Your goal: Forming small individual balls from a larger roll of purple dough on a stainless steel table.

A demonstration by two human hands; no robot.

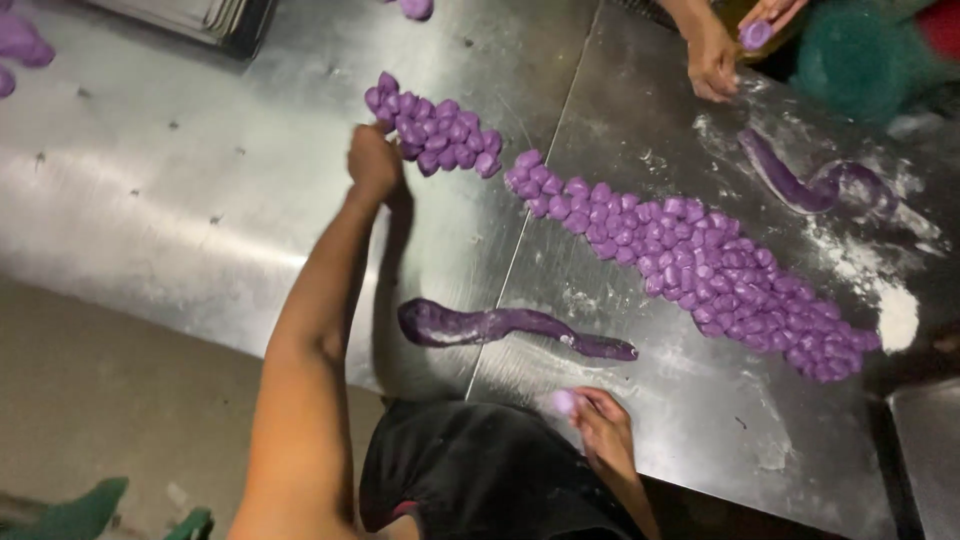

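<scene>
The left hand (373,160) is stretched far forward over the steel table (180,200). Its fingers are curled together at the near end of the long band of purple dough pieces (640,240), and it touches the first pieces there. I cannot tell if something is held inside the fingers, because only the back of the hand shows.

The right hand (600,425) stays close to the body, at the near edge of the table. Its fingertips pinch one small purple dough ball (563,402), a little blurred.

Between the two hands lies one dough rope (500,325), dark purple, thick at its left end and thin at its right end. It lies across the seam where two steel sheets meet, and it is apart from both hands.

The band of small pieces runs diagonally from the upper middle to the right side. It has a short gap, so it makes two groups: a smaller one near the left hand and a much longer one to the right. The pieces are too many and too close to count.

A second dough rope (800,185), curved, lies on a floured part at the far right. Two hands of another person (715,60) are at the top edge, and one holds a small purple piece. A few more purple lumps (20,45) are in the top left corner.
</scene>
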